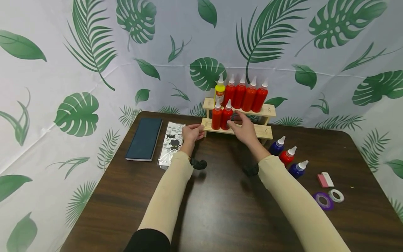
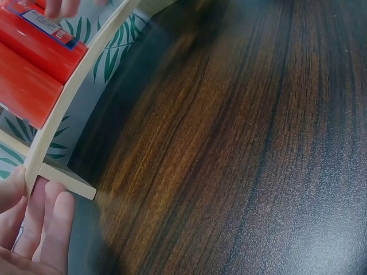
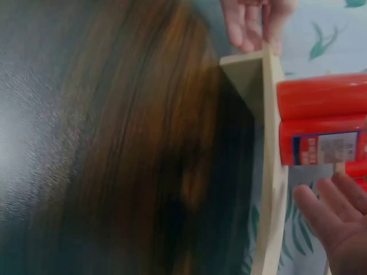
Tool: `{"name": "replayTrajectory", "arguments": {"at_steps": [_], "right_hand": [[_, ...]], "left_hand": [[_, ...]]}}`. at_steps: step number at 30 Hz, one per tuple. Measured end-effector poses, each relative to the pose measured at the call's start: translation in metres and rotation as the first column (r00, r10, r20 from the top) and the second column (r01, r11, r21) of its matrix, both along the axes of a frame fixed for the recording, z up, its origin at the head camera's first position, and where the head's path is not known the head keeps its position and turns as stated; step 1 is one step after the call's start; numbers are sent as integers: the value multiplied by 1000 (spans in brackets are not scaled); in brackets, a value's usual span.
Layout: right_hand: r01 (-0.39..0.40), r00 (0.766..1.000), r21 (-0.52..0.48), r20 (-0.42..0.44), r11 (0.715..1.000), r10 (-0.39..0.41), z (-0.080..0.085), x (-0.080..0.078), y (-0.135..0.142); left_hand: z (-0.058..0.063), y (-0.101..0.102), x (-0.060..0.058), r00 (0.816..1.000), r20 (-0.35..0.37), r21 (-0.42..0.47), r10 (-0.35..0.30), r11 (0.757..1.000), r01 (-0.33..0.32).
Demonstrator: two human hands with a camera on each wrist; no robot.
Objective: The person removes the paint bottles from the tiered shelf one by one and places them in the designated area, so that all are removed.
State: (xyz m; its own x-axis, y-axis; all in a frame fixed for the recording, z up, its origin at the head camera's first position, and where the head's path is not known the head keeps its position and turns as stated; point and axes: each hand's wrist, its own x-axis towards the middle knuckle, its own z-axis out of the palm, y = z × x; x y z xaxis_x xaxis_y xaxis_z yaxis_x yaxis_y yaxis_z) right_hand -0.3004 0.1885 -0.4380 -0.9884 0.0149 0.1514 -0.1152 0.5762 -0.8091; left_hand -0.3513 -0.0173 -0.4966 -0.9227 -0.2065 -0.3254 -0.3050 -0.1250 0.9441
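A two-tier wooden rack stands against the back wall. Its left lower end is pinched by my left hand, thumb above the board and fingers beneath, as the left wrist view shows. Two red squeeze bottles with white nozzles, a left one and a right one, stand side by side on the lower tier. Beside the right one is my right hand, its fingers extended and loosely spread. On the upper tier are a yellow bottle and several red bottles.
Right of the rack stand a blue bottle, a red bottle and another blue bottle. Nearer lie a pink-and-white eraser, a purple tape roll and a white roll. A dark notebook and a clear sticker packet lie left.
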Motion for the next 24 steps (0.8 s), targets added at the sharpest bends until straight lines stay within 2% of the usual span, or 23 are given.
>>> {"name": "replayTrajectory", "arguments": {"at_steps": [7,15,20,24], "right_hand": [[21,1000,52,-11,998,-21,-2,-13,-14],[89,996,30,16,996,-90,0,-13,-16],[97,995,-25,-26,995,-98,-7,-8,-14],[75,996,-77,-41,994,-78,-11,9,-9]], "left_hand": [[-2,0,-2,1000,0,6,-5,1000,5],[1,1,-3,1000,12,-1,-2,1000,2],[1,0,-2,1000,16,-14,-5,1000,5],[2,0,-1,1000,26,-9,2,1000,-2]]}}
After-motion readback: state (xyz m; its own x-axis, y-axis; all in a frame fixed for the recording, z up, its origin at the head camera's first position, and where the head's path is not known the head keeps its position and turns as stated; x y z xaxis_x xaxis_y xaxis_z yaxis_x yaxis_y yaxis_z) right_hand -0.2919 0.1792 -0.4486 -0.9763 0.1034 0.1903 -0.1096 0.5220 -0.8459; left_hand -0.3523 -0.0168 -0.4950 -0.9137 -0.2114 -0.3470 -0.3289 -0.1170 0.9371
